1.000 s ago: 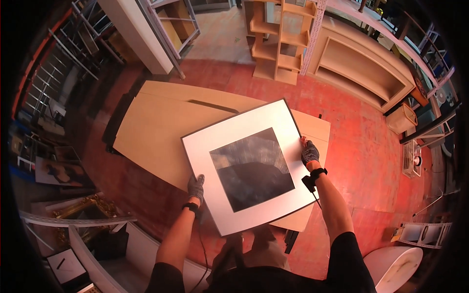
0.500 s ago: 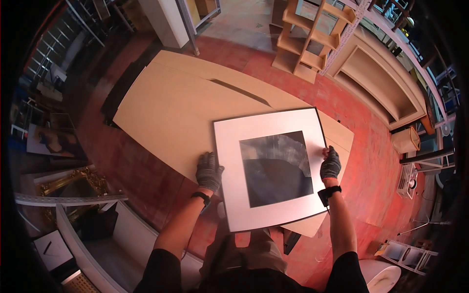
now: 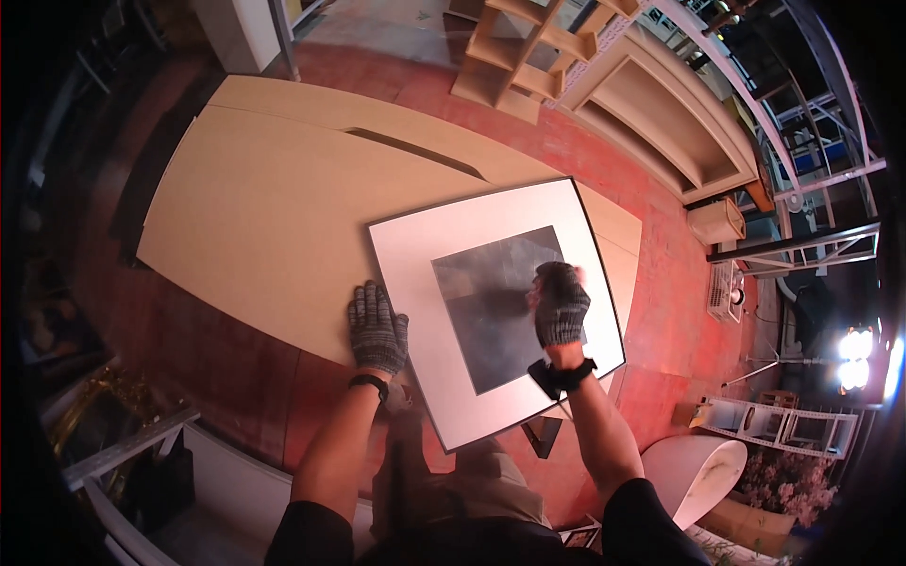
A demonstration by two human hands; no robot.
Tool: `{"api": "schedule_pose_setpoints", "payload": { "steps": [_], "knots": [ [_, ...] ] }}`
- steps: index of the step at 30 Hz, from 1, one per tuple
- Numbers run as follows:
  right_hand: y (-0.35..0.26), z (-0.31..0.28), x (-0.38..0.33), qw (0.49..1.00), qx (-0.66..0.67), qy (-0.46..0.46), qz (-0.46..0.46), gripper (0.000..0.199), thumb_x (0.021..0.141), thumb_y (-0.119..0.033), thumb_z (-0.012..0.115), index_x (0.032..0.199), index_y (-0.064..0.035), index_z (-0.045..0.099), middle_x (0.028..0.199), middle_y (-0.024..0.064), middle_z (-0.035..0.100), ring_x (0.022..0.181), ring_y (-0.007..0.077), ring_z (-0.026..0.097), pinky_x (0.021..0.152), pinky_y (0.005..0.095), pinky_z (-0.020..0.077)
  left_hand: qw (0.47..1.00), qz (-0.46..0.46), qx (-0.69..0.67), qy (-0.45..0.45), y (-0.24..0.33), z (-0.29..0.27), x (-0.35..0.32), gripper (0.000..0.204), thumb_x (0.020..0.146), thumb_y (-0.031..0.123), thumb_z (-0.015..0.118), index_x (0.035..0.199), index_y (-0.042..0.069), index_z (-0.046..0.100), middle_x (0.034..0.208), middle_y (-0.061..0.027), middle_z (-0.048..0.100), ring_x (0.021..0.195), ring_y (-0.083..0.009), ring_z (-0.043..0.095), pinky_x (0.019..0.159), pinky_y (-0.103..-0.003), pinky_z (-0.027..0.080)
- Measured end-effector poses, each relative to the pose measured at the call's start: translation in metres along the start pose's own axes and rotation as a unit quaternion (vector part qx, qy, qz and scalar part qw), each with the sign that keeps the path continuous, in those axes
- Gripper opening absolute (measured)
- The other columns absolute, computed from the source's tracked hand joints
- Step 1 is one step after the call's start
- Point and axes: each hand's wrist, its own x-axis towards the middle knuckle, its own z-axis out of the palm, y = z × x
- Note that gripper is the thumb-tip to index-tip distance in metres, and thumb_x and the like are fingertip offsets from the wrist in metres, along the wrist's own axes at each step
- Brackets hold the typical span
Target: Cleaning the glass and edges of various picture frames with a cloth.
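A square picture frame (image 3: 406, 255) with a thin black rim, a wide white mat and a dark glossy centre lies on the tan tabletop (image 3: 255, 208), its near corner reaching past the table's front edge. My left hand (image 3: 377, 330), in a grey knitted glove, rests flat with fingers stretched beside the frame's left rim; the thumb is at the rim. Over the right part of the dark centre is my right hand (image 3: 562, 307), gloved likewise, its fingers curled together. Whatever those fingers may hold is hidden.
A slot runs across the far part of the tabletop. Beyond it stand a wooden shelf (image 3: 514, 57) and a large beige cabinet frame (image 3: 661, 118). White metal shelving (image 3: 132, 453) is at the lower left, a curved white piece (image 3: 694, 476) at the lower right, near a bright lamp (image 3: 854, 358).
My right hand has left the frame's right rim and moved left over its dark centre. My left hand stays beside the left rim. The whole view has shifted and turned slightly.
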Motion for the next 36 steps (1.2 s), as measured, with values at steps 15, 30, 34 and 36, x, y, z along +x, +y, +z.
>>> {"api": "schedule_pose_setpoints", "payload": {
  "steps": [15,30,34,36],
  "knots": [
    [0.017,0.03,-0.01,0.995,-0.03,-0.087,0.05,0.038,0.085,-0.015,0.074,0.121,-0.0026,0.067,0.124,0.022,0.066,0.111,0.0337,0.065,0.091,0.0438,0.0529,0.999,-0.024,0.004,-0.026,0.002,-0.001,0.0,0.072,0.096,0.032,0.052,0.153,-0.006,0.031,0.162,-0.0236,0.027,0.151,-0.0417,0.023,0.125,-0.052,0.013],
    [0.025,0.089,0.023,0.984,-0.031,-0.116,-0.129,0.038,0.075,-0.019,0.072,0.112,-0.0116,0.072,0.096,0.014,0.069,0.084,0.0365,0.068,0.075,0.0482,0.0555,0.999,-0.021,0.024,-0.031,0.001,0.0,0.001,0.072,0.095,0.034,0.053,0.15,-0.008,0.035,0.161,-0.0242,0.029,0.15,-0.043,0.023,0.124,-0.054,0.013],
    [0.019,0.105,0.025,0.989,0.028,-0.082,-0.122,0.04,0.076,-0.014,0.067,0.115,-0.0107,0.071,0.105,0.0169,0.068,0.097,0.0375,0.066,0.085,0.0491,0.0531,0.997,-0.038,0.033,-0.05,0.004,-0.002,0.0,0.074,0.095,0.034,0.051,0.152,-0.008,0.032,0.162,-0.025,0.027,0.151,-0.0423,0.022,0.125,-0.053,0.012],
    [0.014,0.127,0.017,0.97,0.002,-0.155,-0.185,0.043,0.077,-0.012,0.064,0.12,-0.009,0.069,0.113,0.0199,0.066,0.109,0.0388,0.062,0.095,0.0493,0.0489,0.998,-0.034,0.027,-0.039,0.005,-0.003,0.001,0.075,0.094,0.031,0.052,0.154,-0.007,0.028,0.162,-0.0239,0.027,0.151,-0.0412,0.022,0.125,-0.052,0.013]
  ]
}}
